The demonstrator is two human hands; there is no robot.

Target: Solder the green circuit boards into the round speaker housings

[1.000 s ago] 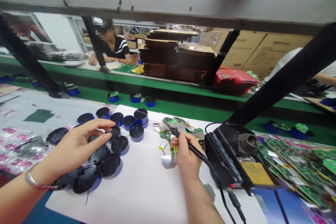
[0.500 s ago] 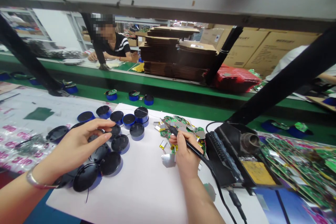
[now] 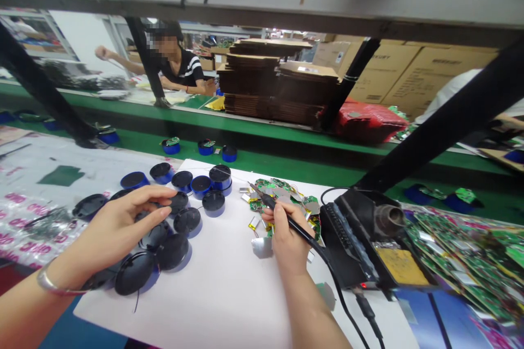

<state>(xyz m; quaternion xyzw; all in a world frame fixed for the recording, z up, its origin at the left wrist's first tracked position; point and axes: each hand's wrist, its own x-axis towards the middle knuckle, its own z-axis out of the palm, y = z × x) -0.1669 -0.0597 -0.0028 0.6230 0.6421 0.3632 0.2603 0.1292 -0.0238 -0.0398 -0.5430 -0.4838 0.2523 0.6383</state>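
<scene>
My left hand hovers over a group of round black-and-blue cases, its thumb apart from the stretched fingers and nothing visible between them. It hides some of the cases. In my right hand is a soldering iron, gripped like a pen with its tip pointing up and left. The tip is over the left side of a heap of small green circuit boards with silvery battery cells. A thin wire runs from near the cases toward the tip.
To the right stands a black soldering station with a yellow sponge, beside stacked circuit panels. Blue cases sit on the green belt. Slanted black posts frame the bench; a co-worker sits across.
Both my hands keep nearly the same pose. Cases on the belt have shifted slightly left. The co-worker's arm now reaches out sideways, and a red light shows on the soldering station.
</scene>
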